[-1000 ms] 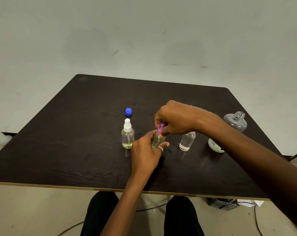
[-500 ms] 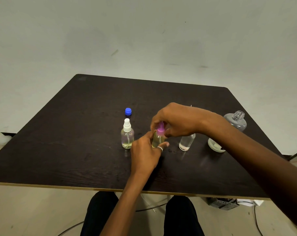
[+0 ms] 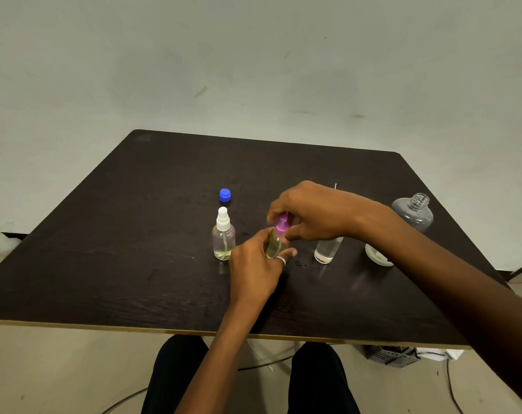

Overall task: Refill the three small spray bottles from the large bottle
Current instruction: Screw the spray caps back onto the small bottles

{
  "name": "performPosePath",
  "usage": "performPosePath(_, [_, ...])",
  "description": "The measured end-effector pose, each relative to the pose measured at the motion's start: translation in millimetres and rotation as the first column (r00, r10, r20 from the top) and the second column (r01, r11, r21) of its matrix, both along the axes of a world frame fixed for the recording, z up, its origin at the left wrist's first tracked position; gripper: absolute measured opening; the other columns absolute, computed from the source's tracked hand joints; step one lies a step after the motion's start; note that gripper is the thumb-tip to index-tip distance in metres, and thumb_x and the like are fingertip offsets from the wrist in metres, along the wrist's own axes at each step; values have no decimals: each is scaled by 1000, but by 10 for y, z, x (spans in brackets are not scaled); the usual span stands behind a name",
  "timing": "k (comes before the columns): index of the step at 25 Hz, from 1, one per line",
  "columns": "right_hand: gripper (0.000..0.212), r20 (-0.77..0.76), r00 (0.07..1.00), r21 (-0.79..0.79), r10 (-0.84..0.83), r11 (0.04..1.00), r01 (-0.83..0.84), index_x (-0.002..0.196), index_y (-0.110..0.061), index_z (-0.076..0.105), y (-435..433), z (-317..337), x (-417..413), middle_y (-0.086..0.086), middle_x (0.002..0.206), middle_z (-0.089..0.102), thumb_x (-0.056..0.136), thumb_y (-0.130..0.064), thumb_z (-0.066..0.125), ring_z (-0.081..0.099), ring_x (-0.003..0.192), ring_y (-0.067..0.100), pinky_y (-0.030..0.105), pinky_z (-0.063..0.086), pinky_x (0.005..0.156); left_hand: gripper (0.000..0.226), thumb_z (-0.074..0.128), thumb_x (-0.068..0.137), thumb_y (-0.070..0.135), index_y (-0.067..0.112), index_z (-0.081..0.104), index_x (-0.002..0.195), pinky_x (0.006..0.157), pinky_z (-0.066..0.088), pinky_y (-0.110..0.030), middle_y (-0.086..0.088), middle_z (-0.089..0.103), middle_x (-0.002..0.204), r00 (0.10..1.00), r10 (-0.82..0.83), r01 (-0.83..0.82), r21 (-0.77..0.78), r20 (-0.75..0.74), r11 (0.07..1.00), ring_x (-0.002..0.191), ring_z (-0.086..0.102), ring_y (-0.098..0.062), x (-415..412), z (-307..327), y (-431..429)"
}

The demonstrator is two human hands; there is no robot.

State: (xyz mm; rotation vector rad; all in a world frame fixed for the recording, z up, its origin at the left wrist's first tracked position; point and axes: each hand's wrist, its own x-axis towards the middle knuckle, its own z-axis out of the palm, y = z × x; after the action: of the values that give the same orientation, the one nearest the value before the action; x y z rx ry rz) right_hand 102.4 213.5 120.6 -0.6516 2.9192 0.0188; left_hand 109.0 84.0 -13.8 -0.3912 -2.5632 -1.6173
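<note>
Head view, and close up the right hand [image 3: 310, 213] has its grip pinched round the pink plastic spray cap [image 3: 281, 225] of the small clear bottle of yellowish liquid [image 3: 274, 247], while the left hand [image 3: 253, 271] wraps its grip round that bottle's body, standing on the dark tabletop [image 3: 128, 240] between a white-capped spray bottle [image 3: 223, 239] and an uncapped small clear bottle [image 3: 327, 251]. I'd judge it light, stiff and a little slick, so hold low on the body and turn at the cap's collar. Farther out a loose blue cap [image 3: 225, 195] lies behind, and the large clear bottle [image 3: 415, 212], neck open, stands at the right.
</note>
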Motion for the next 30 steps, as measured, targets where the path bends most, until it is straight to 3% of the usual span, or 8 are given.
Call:
performPosePath(3, [16, 22, 1000, -37, 22, 999, -21, 101, -22, 69, 7, 22, -4, -10, 90, 66, 85, -16, 69, 59, 79, 5, 22, 49, 72, 31, 83, 75, 41, 32, 69, 101, 63, 46, -13, 16, 68, 77, 1000, -2, 2, -1, 0, 1000, 69, 62, 2, -3, -12, 2])
performPosePath(5, [7, -45, 999, -15, -5, 1000, 4, 92, -21, 67, -6, -46, -17, -9, 79, 62, 86, -24, 67, 54, 70, 5, 23, 44, 64, 38, 84, 75, 40, 32, 69, 109, 66, 50, -17, 14, 71, 81, 1000, -2, 2, 15, 2, 1000, 70, 64, -1, -4, -24, 3])
performPosePath(9, [18, -117, 991, 1, -71, 997, 71, 84, -18, 60, -12, -151, 9, -7, 68, 53, 90, -36, 61, 53, 64, 10, 26, 44, 58, 40, 84, 75, 38, 33, 69, 112, 67, 53, -21, 12, 72, 84, 1000, -6, 6, 16, 0, 1000, 71, 64, -3, -4, -26, 2])
performPosePath(13, [11, -83, 997, -27, -12, 1000, 10, 95, -22, 63, -1, -163, 16, -7, 86, 60, 88, -30, 63, 57, 78, 11, 31, 51, 73, 35, 84, 75, 39, 32, 70, 107, 69, 55, -22, 14, 72, 83, 1000, -4, 4, 13, 8, 1000, 73, 66, -2, -7, -30, 2])
performPosePath(16, [19, -38, 998, -22, 45, 999, -46, 105, -24, 67, 10, -145, -10, -6, 101, 63, 86, -23, 67, 55, 88, 9, 28, 49, 81, 34, 84, 74, 39, 30, 71, 104, 71, 54, -20, 14, 72, 85, 1000, -3, 3, 15, 16, 1000, 79, 66, 1, -10, -19, 5])
performPosePath(23, [9, -56, 998, -97, -29, 995, 24, 95, -24, 65, 29, -189, -13, -9, 87, 60, 87, -28, 65, 52, 76, 6, 26, 46, 71, 31, 83, 75, 39, 32, 69, 102, 66, 53, -19, 13, 71, 80, 1000, 9, -9, 15, -11, 1000, 71, 65, 0, 21, -4, 7])
performPosePath(30, [18, -164, 959, -189, -232, 961, 200, 98, -18, 63, -69, -363, 131, -2, 88, 58, 90, -33, 61, 55, 78, 13, 28, 48, 70, 45, 80, 79, 19, 23, 68, 122, 68, 42, -7, 9, 72, 95, 998, 43, -43, 17, -42, 999, 77, 57, 3, 83, 15, 17])
